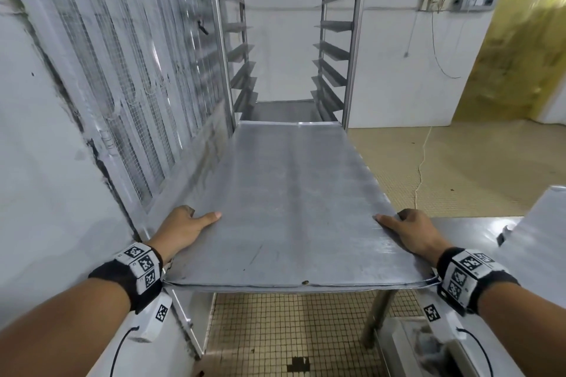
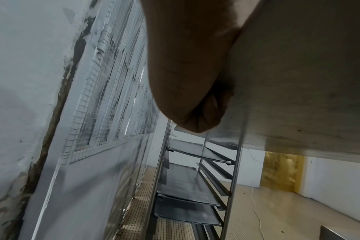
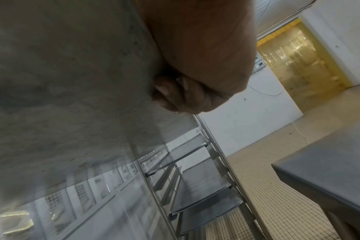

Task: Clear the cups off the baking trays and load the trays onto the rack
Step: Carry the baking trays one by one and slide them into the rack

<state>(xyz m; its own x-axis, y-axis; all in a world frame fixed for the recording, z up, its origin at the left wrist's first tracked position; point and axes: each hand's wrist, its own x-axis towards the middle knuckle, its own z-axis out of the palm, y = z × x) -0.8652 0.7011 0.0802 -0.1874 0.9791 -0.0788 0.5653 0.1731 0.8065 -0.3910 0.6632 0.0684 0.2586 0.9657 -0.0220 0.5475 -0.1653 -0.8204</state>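
A long grey baking tray [image 1: 288,199] with no cups on it is held level in front of me, its far end at the mouth of the steel rack [image 1: 291,40]. My left hand [image 1: 186,225] grips the tray's left edge, thumb on top and fingers curled under [image 2: 203,113]. My right hand [image 1: 407,231] grips the right edge the same way, fingers curled beneath [image 3: 175,94]. The wrist views show the tray's underside [image 2: 298,81] [image 3: 62,81] and several trays [image 2: 187,183] [image 3: 206,199] sitting on the rack's lower runners.
A mesh-covered window and wall [image 1: 122,70] run close along the left of the rack. A steel table [image 1: 477,232] stands at my right, with another tray [image 1: 539,223] on it. A cable [image 1: 422,162] trails across the tiled floor. A yellow strip curtain [image 1: 520,55] hangs at right.
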